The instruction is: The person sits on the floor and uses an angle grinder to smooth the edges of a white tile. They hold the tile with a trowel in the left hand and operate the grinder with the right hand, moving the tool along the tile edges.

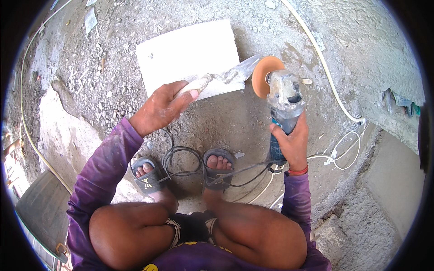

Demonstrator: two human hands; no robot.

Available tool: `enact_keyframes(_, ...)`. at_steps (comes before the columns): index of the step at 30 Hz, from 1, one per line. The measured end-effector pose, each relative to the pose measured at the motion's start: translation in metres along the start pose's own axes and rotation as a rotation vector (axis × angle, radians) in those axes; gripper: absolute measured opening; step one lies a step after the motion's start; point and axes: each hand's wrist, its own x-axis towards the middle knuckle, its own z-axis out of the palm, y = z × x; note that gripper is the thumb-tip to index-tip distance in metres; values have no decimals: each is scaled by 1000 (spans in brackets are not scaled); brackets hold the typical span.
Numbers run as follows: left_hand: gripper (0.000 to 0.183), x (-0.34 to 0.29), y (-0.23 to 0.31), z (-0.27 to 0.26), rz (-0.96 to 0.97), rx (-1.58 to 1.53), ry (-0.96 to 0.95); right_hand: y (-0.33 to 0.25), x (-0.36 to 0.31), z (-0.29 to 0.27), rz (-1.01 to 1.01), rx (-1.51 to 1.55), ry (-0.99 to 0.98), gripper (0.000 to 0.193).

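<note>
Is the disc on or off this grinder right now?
On: the orange disc sits at the head of the grinder in the right hand.

looks like a building site: gravelly ground (118, 92), rough concrete (379, 49), angle grinder (285, 95)

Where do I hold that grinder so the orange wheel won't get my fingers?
Probably by the grinder's long dark body, from the right, as the right hand does: it looks narrow enough to wrap, and the orange disc sits at the far end, leftward.

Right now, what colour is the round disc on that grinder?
The disc on the grinder is orange-brown, seen best in the head view.
</note>
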Motion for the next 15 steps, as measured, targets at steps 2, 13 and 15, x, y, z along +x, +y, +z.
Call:
enact_keyframes(2, 56, 0, -1, -1, 1, 16, 5, -2, 0, -1, -18, -9, -8, 70)
enact_keyframes(13, 40, -3, -2, 21, 314, 490, 364, -5, -10, -4, 27, -68, -9, 70)
enact_keyframes(15, 41, -3, 1, 24, 303, 567, 360, 1, -11, -2, 23, -93, 11, 69)
